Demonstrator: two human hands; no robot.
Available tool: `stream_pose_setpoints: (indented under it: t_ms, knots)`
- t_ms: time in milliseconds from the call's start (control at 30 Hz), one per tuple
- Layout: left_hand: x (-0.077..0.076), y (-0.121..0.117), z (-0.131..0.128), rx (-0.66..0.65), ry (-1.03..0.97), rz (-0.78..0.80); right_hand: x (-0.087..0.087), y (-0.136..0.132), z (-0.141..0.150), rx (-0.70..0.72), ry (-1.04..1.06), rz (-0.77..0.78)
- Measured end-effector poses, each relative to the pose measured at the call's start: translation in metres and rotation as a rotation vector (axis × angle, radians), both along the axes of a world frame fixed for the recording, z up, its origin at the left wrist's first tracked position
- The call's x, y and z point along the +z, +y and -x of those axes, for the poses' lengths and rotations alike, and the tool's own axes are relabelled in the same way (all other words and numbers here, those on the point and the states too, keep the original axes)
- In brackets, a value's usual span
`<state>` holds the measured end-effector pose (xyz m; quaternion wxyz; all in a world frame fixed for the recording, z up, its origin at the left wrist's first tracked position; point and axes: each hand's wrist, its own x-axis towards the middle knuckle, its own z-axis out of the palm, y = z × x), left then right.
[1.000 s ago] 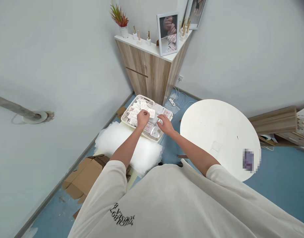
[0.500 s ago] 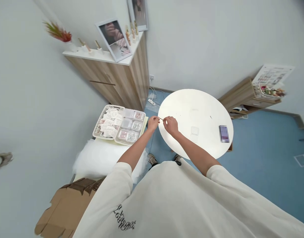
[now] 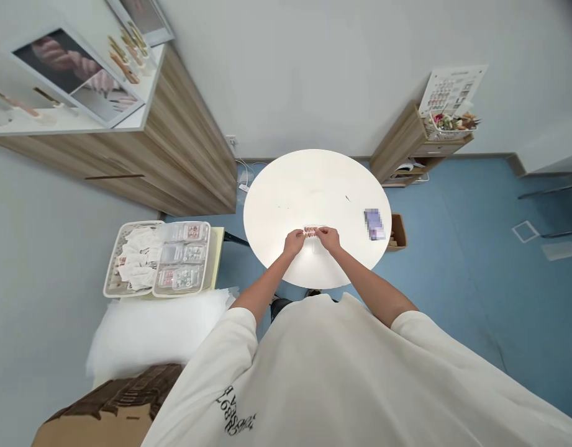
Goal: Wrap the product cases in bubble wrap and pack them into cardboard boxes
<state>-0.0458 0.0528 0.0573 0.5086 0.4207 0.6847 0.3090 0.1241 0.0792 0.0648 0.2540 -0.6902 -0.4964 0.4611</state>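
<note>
Over the near part of a round white table (image 3: 308, 186), my left hand (image 3: 294, 241) and my right hand (image 3: 330, 238) pinch the two ends of a small clear packet of pink press-on nails (image 3: 310, 231). Both hands have their fingers closed on it. Under the packet a small clear square (image 3: 317, 244) lies on the tabletop. To my left, a white basket (image 3: 122, 263) holds paper sachets and several clear boxes of nails (image 3: 183, 257).
A blurred purple object (image 3: 374, 224) lies on the table's right side. A wooden cabinet (image 3: 174, 149) with framed pictures stands at the left. White foam sheets (image 3: 155, 332) and a cardboard box (image 3: 99, 410) sit near my left. A low wooden shelf (image 3: 407, 149) stands at the back right.
I have turned right, away from the basket to the round table. Both hands left the basket and now hold a packet of nails between them over the table.
</note>
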Motion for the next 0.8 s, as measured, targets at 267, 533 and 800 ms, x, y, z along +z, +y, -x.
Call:
stream_pose_setpoints:
  t_ms: [267, 533, 800]
  knots:
    - [-0.026, -0.017, -0.065, -0.045, 0.063, 0.144, -0.031, -0.015, -0.066, 0.034, -0.102, 0.148]
    - [-0.041, -0.028, -0.065, -0.148, 0.173, 0.209, -0.055, -0.030, -0.065, 0.143, -0.088, 0.257]
    - [-0.046, -0.028, -0.061, -0.194, 0.197, 0.196, -0.063, -0.031, -0.064, 0.131, -0.100, 0.272]
